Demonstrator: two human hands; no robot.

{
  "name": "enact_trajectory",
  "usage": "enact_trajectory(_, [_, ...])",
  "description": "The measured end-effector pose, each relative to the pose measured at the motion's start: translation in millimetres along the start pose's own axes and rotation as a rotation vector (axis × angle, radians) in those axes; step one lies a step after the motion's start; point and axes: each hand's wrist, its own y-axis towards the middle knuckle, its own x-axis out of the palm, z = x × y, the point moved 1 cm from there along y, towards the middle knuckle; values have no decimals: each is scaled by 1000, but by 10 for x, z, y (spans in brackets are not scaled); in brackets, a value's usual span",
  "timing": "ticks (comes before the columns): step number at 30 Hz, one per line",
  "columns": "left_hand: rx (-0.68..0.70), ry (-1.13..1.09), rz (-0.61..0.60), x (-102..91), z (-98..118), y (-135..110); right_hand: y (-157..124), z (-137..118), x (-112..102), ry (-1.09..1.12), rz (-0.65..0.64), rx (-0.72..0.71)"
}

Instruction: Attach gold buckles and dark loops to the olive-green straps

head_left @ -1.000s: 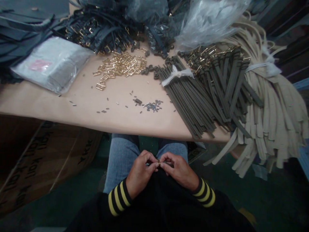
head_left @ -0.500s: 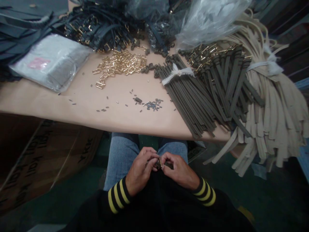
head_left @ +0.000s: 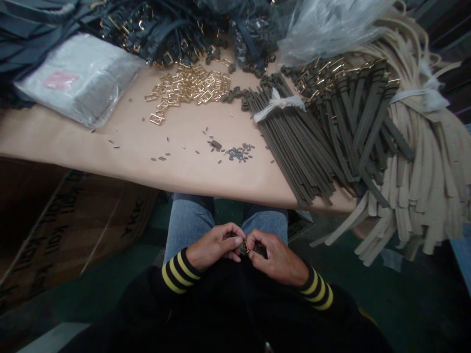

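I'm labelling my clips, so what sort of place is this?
Probably a workshop assembling straps or belts: a heap of loose gold buckles lies on the table, with a tied bundle of dark straps and many pale straps to its right.

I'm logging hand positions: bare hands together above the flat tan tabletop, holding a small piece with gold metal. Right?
Not above the flat tan tabletop: the head view shows the bare left hand and bare right hand together over the lap in blue jeans, holding the small piece with gold metal.
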Motion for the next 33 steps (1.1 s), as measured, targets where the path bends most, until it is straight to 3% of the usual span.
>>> enact_trajectory(14, [47, 80, -107, 6, 70, -48, -47, 14, 0, -3, -50, -66])
enact_trajectory(26, [50, -247, -170, 72, 111, -151, -59, -111, -74, -129, -12, 90])
enact_trajectory(29, [45, -231, -131, 100, 83, -134, -63, -125, -73, -188, 18, 114])
enact_trajectory(33, [37, -41, -13, 106, 35, -87, -65, -111, 1, -324, 81, 102])
